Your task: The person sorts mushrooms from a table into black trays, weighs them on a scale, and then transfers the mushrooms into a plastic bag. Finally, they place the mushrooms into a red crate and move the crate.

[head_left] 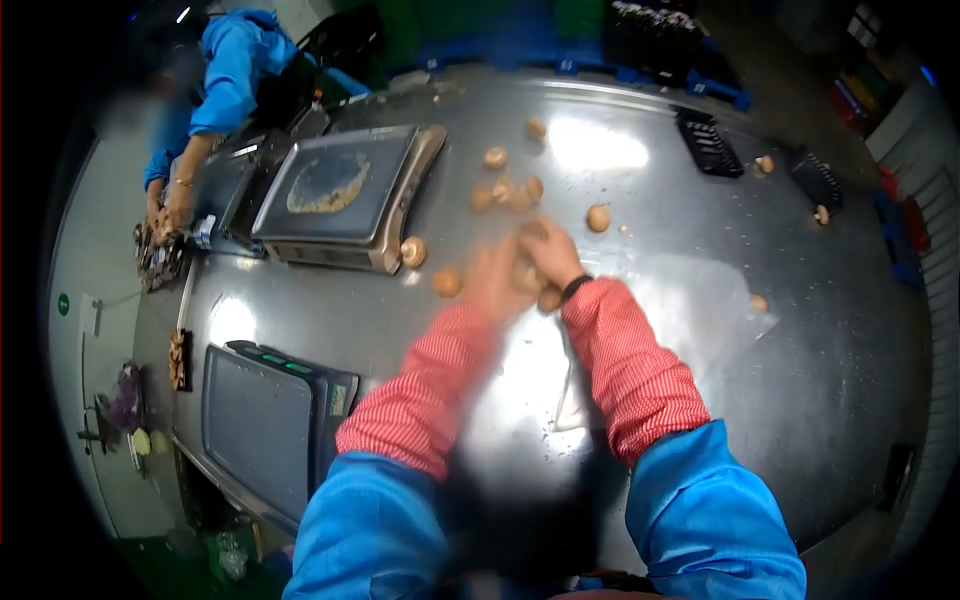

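My left hand [490, 280] is smeared by motion over the steel table, so its fingers cannot be read. Beside it my right hand [550, 252] has its fingers curled in, and what they close on is hidden. A blurred brown mushroom [525, 276] shows between the two hands. Another mushroom [549, 299] lies by my right wrist. Just beyond my hands is a loose cluster of mushrooms [503, 190], partly blurred. One mushroom [447, 282] rests left of my left hand, and a single mushroom [598, 218] sits to the right of my right hand.
A scale [335, 185] stands at the back left, and another scale [258, 425] at the near left. Clear plastic film [690, 305] lies right of my hands. Black trays [708, 145] are at the far right. A co-worker in blue sleeves [228, 75] handles a packed tray [160, 258].
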{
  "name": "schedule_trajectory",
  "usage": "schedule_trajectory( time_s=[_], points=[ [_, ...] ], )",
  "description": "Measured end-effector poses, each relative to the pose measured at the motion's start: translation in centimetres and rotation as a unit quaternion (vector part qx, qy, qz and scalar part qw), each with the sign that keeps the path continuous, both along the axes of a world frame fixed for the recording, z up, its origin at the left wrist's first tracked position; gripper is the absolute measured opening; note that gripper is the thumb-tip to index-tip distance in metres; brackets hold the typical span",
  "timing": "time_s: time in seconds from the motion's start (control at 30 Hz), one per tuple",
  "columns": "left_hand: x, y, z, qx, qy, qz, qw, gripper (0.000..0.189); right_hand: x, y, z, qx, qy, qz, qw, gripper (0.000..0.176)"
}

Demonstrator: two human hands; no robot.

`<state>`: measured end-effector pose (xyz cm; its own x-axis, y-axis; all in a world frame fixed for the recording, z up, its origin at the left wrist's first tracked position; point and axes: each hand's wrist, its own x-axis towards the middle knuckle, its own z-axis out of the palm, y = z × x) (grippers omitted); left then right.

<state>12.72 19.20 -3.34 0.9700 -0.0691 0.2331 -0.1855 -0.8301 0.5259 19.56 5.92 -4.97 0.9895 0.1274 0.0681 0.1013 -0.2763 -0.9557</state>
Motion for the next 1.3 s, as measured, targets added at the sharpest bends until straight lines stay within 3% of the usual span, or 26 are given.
schedule_trajectory(
  time_s=[0.1, 0.17, 0.37, 0.43, 0.53, 0.6, 0.73, 0.8, 0.87, 0.9, 0.93, 1.0, 1.03, 1.13, 1.17, 1.2, 1.27, 1.3],
  points=[
    [-5.2, -1.4, 3.3, -0.091, 0.043, -0.046, 0.994, 0.099, -4.8, -1.7, -1.0, 0.083, 0.063, 0.009, 0.995, 0.038],
    [-8.8, -2.0, 6.1, -0.125, 0.059, -0.079, 0.987, 0.099, -9.8, -2.8, 3.6, 0.013, 0.065, -0.004, 0.998, 0.038],
    [-19.7, -4.8, 12.7, -0.069, 0.008, -0.216, 0.974, 0.094, -25.0, -7.6, 11.1, -0.045, -0.032, -0.102, 0.993, 0.028],
    [-23.7, -7.0, 14.8, -0.08, 0.048, -0.278, 0.956, 0.092, -31.3, -9.8, 13.0, -0.062, -0.127, -0.125, 0.982, 0.025],
    [-29.7, -11.2, 15.5, -0.129, 0.079, -0.404, 0.902, 0.083, -41.2, -13.7, 12.2, 0.076, 0.029, -0.231, 0.97, 0.021],
    [-33.9, -14.8, 14.2, -0.131, 0.101, -0.47, 0.867, 0.081, -48.4, -16.3, 13.1, 0.096, 0.11, -0.314, 0.938, 0.021],
    [-43.6, -22.6, 13.2, -0.171, 0.214, -0.653, 0.706, 0.093, -63.3, -20.4, 12.6, 0.097, 0.07, -0.469, 0.875, 0.029],
    [-49.4, -25.2, 9.3, -0.159, 0.218, -0.681, 0.681, 0.101, -70.6, -21.5, 13.1, 0.085, 0.068, -0.535, 0.838, 0.029],
    [-54.6, -27.8, 9.2, -0.16, 0.281, -0.702, 0.634, 0.108, -77.6, -22.8, 12.2, 0.08, 0.106, -0.597, 0.791, 0.032],
    [-57.2, -28.8, 7.7, -0.162, 0.297, -0.726, 0.599, 0.118, -81.3, -23.3, 11.2, 0.046, 0.118, -0.626, 0.769, 0.034],
    [-59.3, -29.8, 6.2, -0.153, 0.361, -0.753, 0.529, 0.124, -84.9, -23.9, 10.3, 0.012, 0.13, -0.651, 0.748, 0.035],
    [-63.0, -29.9, 3.6, -0.069, 0.493, -0.74, 0.452, 0.125, -91.0, -23.7, 9.8, -0.239, 0.357, -0.65, 0.628, 0.034],
    [-63.3, -29.6, 4.0, -0.051, 0.54, -0.725, 0.424, 0.123, -95.0, -22.5, 8.3, -0.607, 0.392, -0.4, 0.564, 0.033],
    [-63.3, -27.4, 0.0, -0.07, 0.575, -0.704, 0.411, 0.121, -95.0, -21.2, 8.6, -0.344, 0.515, -0.656, 0.431, 0.035],
    [-62.3, -26.2, -0.1, -0.071, 0.571, -0.695, 0.431, 0.106, -94.8, -20.3, 7.9, -0.384, 0.449, -0.646, 0.483, 0.035],
    [-61.3, -25.1, -0.2, -0.061, 0.602, -0.685, 0.406, 0.099, -94.7, -19.4, 7.2, -0.423, 0.384, -0.626, 0.531, 0.036],
    [-58.6, -24.1, 0.8, -0.059, 0.648, -0.66, 0.374, 0.087, -90.5, -19.7, 5.8, -0.419, 0.259, -0.672, 0.553, 0.034],
    [-57.1, -23.6, 2.4, -0.04, 0.629, -0.665, 0.401, 0.078, -88.0, -20.3, 6.0, -0.43, 0.186, -0.645, 0.603, 0.033]
  ],
)
